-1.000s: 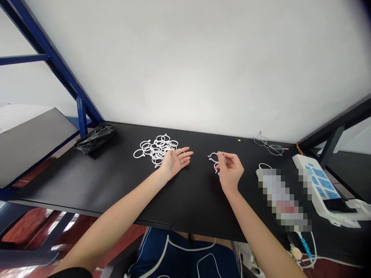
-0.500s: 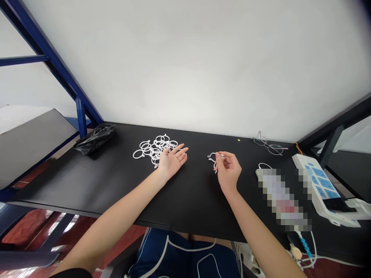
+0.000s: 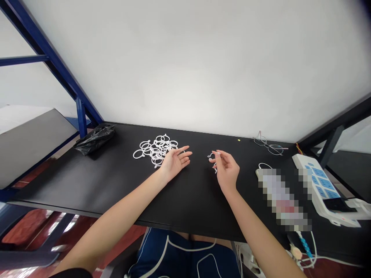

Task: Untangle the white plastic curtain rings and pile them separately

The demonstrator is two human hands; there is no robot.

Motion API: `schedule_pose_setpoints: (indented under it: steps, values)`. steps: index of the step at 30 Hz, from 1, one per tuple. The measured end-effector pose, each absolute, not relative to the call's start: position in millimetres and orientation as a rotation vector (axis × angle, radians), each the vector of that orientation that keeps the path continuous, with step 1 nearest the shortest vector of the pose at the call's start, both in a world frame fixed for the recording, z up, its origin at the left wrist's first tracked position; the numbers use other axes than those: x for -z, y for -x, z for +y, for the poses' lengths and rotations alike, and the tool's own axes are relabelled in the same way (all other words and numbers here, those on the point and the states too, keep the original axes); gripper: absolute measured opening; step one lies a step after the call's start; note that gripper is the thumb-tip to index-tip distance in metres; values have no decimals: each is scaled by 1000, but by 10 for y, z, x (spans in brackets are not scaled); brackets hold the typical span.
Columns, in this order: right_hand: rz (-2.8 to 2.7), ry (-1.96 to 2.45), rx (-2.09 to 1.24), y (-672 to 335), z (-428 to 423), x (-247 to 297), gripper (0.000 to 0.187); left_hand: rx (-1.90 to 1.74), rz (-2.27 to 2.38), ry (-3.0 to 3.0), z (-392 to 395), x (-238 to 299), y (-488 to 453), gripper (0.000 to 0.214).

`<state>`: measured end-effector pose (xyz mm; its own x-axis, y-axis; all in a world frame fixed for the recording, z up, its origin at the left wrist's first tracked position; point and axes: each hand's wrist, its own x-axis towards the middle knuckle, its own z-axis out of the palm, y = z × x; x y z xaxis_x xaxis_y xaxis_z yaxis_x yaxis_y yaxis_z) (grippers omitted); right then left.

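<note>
A pile of white curtain rings (image 3: 158, 148) with small eyelets lies on the black tabletop, left of the middle. At its right edge, my left hand (image 3: 175, 163) is open, palm turned up and fingers stretched out, with nothing in it; it covers part of the pile. Farther right, my right hand (image 3: 227, 170) has its thumb and fingers closed around a few more white rings (image 3: 210, 156). Only the left parts of these rings show; the fingers hide the rest, so how many there are cannot be told.
A crumpled black plastic bag (image 3: 95, 139) lies at the table's left end. To the right are eyeglasses (image 3: 268, 145), a blurred-out phone (image 3: 282, 199) with a cable, and a white power strip (image 3: 317, 185). A blue metal frame (image 3: 60, 65) rises at the left.
My left hand has shifted slightly right, still open. My right hand has moved a little left and its fingers have changed position at the rings. The pile looks the same.
</note>
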<state>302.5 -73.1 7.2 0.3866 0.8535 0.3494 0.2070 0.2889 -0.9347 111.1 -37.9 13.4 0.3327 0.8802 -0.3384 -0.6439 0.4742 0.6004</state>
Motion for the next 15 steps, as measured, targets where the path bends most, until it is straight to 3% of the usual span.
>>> schedule_pose_setpoints:
  steps: [15]
  values:
    - [-1320, 1114, -937, -3010, -729, -93, 22, -787, 809, -1153, -554, -159, -1279, 30]
